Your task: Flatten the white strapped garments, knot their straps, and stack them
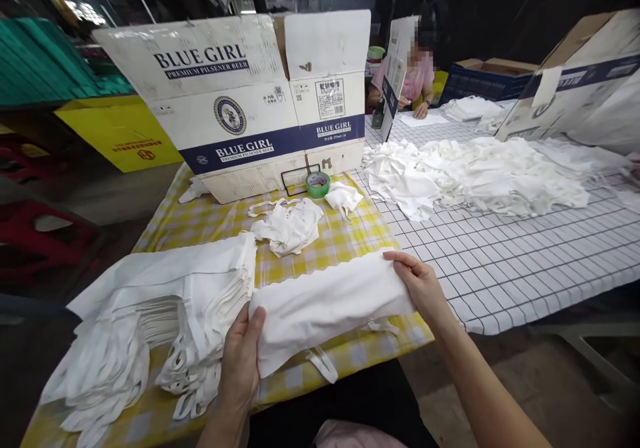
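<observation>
A white garment with thin straps point(330, 301) is stretched flat between my two hands above the yellow checked cloth. Its far edge is wavy, and straps hang below its near side. My left hand point(243, 351) pinches the left end, thumb on top. At the other end, my right hand point(417, 281) grips the upper corner between thumb and fingers. Close to my left hand lies a thick stack of white strapped garments point(165, 288), straps dangling toward me. Beyond the held piece sits a crumpled white garment point(293, 225), with a smaller white piece point(344, 197) to its right.
A beer carton point(270, 115) stands upright at the back, with a green tape roll point(317, 185) before it. A long heap of white garments point(480, 175) covers part of the grid-patterned cloth point(480, 268). A co-worker in pink point(417, 78) sits across the table.
</observation>
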### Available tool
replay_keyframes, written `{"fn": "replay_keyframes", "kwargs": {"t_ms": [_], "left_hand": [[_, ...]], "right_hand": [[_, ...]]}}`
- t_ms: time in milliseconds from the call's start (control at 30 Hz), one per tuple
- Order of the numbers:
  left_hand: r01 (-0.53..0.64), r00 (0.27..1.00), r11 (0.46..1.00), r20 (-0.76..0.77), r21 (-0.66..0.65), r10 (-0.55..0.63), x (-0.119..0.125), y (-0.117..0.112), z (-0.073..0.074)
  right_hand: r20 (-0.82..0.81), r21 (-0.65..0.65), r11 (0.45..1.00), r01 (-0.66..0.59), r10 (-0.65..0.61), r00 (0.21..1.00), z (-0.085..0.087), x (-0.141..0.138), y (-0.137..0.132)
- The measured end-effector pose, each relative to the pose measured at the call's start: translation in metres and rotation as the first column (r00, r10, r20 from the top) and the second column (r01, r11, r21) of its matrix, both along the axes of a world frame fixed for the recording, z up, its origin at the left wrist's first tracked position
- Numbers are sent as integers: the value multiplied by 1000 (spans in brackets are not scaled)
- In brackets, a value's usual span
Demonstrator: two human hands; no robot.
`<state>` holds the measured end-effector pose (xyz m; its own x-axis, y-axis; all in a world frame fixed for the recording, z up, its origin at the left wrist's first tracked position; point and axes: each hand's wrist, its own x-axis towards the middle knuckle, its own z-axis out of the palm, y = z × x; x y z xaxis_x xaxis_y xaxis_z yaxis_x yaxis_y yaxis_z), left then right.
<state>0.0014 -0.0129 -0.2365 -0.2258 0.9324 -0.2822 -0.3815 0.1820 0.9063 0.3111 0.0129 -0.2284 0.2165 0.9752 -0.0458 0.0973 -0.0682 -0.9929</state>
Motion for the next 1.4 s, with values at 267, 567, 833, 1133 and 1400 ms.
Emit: {"fn": "replay_keyframes", "kwargs": {"t_ms": [267,567,833,1133,1400], "left_hand": [[-174,976,974,-106,144,190,-34,-19,-1],[-75,965,993,257,92,49,-100,-44,53],[127,769,991,635,-48,-68,-119,-68,34],[-254,840,960,465,-117,279,-175,-73,43],[-364,795,909,-441,202,417,-311,-32,144]], "right_hand": [[166,202,970,-133,100,981,24,-10,-10],[311,371,853,-367,258,915,71,-68,14],[408,503,771,-391,187,894,98,-110,26],[667,403,602,-689,323,672,133,-140,17],[558,384,561,-733,492,668,130,-231,26]]}}
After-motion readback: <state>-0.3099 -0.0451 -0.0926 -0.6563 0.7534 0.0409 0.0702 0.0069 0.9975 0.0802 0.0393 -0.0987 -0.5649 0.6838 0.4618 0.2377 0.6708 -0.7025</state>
